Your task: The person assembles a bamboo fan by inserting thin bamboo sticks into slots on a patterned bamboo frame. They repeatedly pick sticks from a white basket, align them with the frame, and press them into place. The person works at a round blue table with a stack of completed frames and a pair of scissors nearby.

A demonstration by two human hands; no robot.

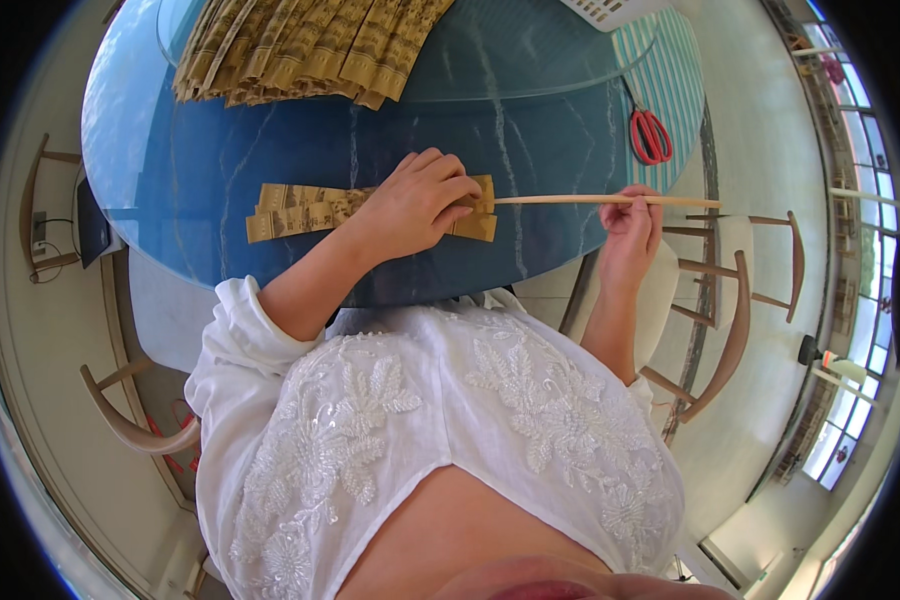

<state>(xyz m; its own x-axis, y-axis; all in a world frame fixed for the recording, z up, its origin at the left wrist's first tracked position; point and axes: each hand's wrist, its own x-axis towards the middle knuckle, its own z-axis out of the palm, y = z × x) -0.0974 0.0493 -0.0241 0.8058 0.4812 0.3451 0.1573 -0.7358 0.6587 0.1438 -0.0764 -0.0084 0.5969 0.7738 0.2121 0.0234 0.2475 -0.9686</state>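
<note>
Head view | patterned paper strips (305, 212): on blue table (510, 150), near side; likely light, easily creased, best held flat by edges | left hand (415, 205) curled over them, pinch unclear | right hand (630, 230) pinching slim stick (550, 199), likely stiff, across table's right edge | paper pile (310, 50): table's far side | red scissors (650, 137): table's right side
</note>
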